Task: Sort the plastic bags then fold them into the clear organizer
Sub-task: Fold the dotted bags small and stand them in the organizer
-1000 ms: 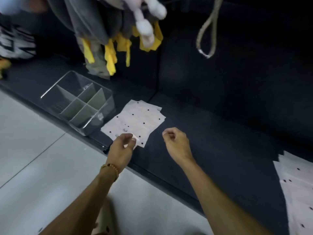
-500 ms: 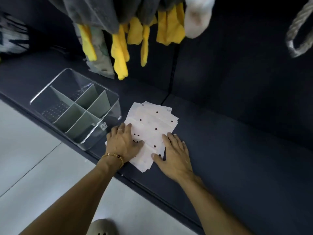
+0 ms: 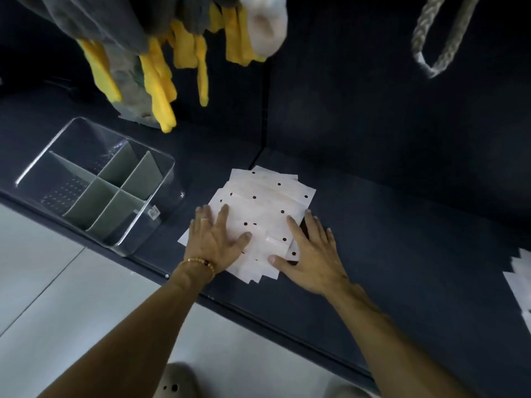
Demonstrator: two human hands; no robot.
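We press both hands flat on a loose stack of white plastic bags (image 3: 265, 214) with dark dots, so the sheets stay put and can be squared up. The left hand (image 3: 214, 239) lies palm down on the stack's near-left corner, fingers spread wide, nothing gripped; a beaded bracelet (image 3: 201, 261) sits at the wrist and a thin ring shows on one finger. The right hand (image 3: 311, 254) is also open and flat, thumb and forefinger on the stack's right edge, the rest of the palm on the dark surface (image 3: 388, 254) just beside it. We judge this as flattening or aligning the pile before folding, since the bags are fanned at slightly different angles with corners sticking out at the near end. The stack lies near the front lip of the surface, just right of the clear organizer (image 3: 161, 168), not touching it. The organizer stands upright, its grey-green dividers (image 3: 97, 193) splitting it into several compartments, all of which look empty as far as we can tell, so no bag is stowed yet. More white dotted bags (image 3: 520, 282) lie well apart at the right edge of view, partly cut off. The surface is a dark matte ledge with a dark wall behind. Above hang grey and yellow fabric items (image 3: 161, 81), something pale, and a rope loop (image 3: 442, 38). Below is a pale tiled floor (image 3: 57, 311), with footwear partly visible at the bottom edge.
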